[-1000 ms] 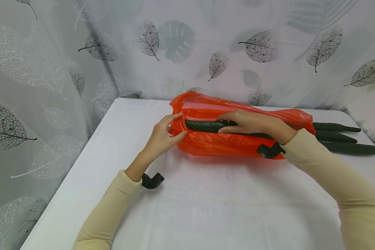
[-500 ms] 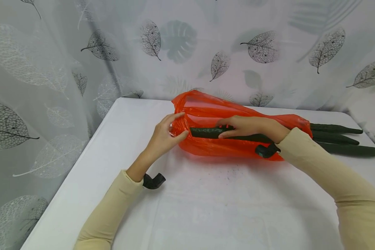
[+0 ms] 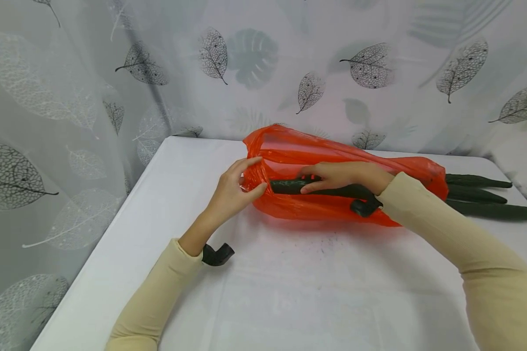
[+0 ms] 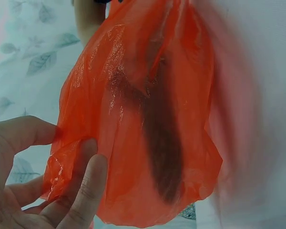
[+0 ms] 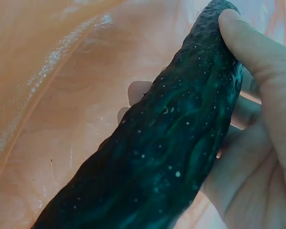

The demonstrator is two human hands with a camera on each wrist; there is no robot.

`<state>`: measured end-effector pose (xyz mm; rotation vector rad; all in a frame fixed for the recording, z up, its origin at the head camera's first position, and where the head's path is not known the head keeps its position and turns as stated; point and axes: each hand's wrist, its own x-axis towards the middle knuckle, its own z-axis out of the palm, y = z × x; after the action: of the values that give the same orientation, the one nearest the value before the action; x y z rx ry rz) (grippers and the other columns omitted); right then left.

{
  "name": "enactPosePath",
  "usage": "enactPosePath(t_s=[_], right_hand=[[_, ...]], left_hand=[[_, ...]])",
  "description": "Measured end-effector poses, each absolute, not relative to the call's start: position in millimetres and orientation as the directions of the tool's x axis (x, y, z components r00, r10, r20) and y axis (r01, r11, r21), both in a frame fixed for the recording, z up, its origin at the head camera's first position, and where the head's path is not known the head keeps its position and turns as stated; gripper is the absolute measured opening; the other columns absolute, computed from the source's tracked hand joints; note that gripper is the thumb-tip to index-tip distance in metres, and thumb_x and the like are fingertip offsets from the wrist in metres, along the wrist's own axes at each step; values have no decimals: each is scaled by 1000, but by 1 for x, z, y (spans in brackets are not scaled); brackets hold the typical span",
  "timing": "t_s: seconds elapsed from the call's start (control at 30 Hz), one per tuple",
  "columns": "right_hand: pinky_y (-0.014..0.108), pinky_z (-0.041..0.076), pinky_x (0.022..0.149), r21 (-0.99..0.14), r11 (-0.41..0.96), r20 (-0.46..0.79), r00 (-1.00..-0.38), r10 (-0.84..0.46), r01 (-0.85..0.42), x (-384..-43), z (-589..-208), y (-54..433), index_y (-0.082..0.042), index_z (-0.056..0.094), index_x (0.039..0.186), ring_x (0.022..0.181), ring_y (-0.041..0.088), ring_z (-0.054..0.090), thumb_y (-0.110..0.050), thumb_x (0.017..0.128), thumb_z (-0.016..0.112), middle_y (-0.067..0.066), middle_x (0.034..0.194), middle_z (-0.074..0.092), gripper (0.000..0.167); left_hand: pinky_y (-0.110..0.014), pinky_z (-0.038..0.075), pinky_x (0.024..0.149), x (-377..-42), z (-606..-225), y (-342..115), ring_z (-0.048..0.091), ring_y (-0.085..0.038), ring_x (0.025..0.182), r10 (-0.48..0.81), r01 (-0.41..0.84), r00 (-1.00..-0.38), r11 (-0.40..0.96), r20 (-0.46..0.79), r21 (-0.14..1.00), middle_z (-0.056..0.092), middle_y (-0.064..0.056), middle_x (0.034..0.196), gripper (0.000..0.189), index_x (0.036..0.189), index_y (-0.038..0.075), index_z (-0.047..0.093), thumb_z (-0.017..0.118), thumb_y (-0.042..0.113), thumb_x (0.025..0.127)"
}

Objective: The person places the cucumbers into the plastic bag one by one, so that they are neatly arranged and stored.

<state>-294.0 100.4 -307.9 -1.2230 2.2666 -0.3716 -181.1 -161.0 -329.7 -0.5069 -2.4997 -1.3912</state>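
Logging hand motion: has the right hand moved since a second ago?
Yes: in the head view the right hand has shifted slightly left and down, judged against the printed leaf above it.

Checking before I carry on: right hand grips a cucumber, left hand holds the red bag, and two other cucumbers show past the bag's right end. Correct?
Not quite: the head view shows three other cucumbers, not two, past the right end of the red bag. The rest stands: the right hand grips a cucumber and the left hand holds the bag.
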Motion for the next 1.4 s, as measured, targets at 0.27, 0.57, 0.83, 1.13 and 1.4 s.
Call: enactPosePath(t_s=[0.27,0.57,0.83,1.13,1.4], right_hand=[[37,45,92,-491,517,-318,-408,-855,-701,-300,-320,97,-9,57,124,102,20,52,-37,95,62,1,111,59,41],[36,44,91,-497,549,-396,-387,-833,-672,-305,-328,97,-6,55,129,102,21,50,-36,96,60,4,113,57,45],[39,43,94,-496,531,-401,-362,-842,-687,-310,-335,99,-8,55,130,105,21,49,-36,97,58,3,114,56,43],[44,40,103,-506,530,-402,-358,-843,-681,-314,-340,100,-3,53,135,113,23,49,-34,98,57,8,128,57,48],[39,46,94,-483,489,-333,-364,-870,-726,-313,-342,94,-4,59,130,99,20,53,-30,96,62,5,115,61,43]], left_hand=[[-33,57,67,-181,-327,-161,66,-28,79,174,425,-904,470,390,774,54,-14,134,53,136,3,54,71,13,87],[-35,58,69,-180,-329,-159,68,-30,82,134,441,-894,422,427,792,51,-15,136,55,138,3,51,70,11,87],[-40,59,72,-178,-326,-158,69,-33,86,115,445,-892,393,437,805,51,-16,135,57,139,2,51,71,9,86],[-39,59,74,-178,-325,-157,69,-34,90,117,439,-895,391,430,809,50,-15,137,56,138,2,51,70,9,86],[-40,59,75,-178,-326,-160,69,-34,91,105,441,-893,393,437,807,52,-16,134,55,137,1,52,70,8,86]])
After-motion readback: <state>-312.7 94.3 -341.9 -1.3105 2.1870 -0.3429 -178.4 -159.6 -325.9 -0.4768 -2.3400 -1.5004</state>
